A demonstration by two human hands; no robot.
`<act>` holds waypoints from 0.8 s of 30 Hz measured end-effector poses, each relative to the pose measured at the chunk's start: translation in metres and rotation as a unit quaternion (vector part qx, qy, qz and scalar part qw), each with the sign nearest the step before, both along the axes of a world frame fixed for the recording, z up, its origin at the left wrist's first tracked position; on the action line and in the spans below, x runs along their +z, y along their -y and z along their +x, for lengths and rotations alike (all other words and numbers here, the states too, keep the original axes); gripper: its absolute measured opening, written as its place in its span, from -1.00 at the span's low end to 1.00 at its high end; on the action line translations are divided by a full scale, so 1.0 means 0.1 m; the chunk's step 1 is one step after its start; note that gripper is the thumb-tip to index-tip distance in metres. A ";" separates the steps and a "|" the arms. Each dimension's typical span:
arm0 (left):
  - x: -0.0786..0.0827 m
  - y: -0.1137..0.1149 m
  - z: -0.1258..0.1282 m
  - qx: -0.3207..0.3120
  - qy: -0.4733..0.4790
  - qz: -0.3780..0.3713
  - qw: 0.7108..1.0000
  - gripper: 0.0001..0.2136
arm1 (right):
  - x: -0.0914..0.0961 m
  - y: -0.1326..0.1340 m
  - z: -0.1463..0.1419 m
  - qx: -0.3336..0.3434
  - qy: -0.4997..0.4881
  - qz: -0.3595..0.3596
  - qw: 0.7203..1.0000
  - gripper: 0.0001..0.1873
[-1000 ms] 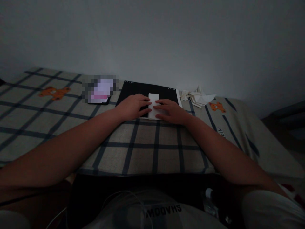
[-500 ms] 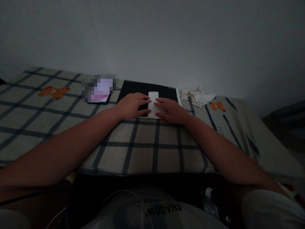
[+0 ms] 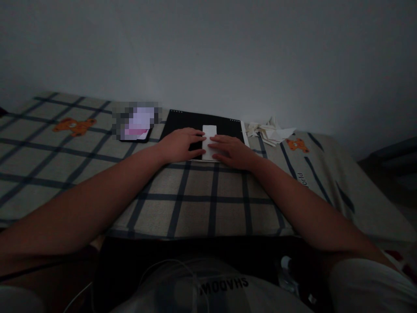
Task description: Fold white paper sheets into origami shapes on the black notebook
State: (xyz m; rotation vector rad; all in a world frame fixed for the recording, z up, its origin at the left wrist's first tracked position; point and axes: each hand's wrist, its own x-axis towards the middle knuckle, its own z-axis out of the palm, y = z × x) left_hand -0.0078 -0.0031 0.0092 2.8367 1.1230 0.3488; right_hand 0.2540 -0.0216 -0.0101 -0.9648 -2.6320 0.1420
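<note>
A narrow white strip of paper (image 3: 208, 130), seemingly folded, lies on a black sheet or notebook cover (image 3: 192, 119) with small holes along its far edge. My left hand (image 3: 180, 144) rests on the black surface, its fingers stretched out and their tips at the strip's left edge. From the other side, my right hand (image 3: 231, 151) reaches across with spread fingers lying on the strip's right part. Neither hand is closed round anything. The palms' undersides are hidden, and the light is dim.
A phone (image 3: 138, 126) with a blurred-out screen lies to the left. Crumpled paper scraps (image 3: 270, 132) lie right of the black sheet. The checked cloth (image 3: 195, 213) covers the table up to the wall (image 3: 208, 56). A clear bottle (image 3: 286, 274) is below the front edge.
My right hand's fingers have slid slightly to the left over the paper strip. My left hand and the other things look almost the same.
</note>
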 end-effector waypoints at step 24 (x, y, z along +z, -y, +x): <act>0.01 0.00 0.00 0.007 -0.029 0.008 1.000 -0.39 | 0.00 -0.01 -0.01 0.004 0.014 0.002 1.000 -0.53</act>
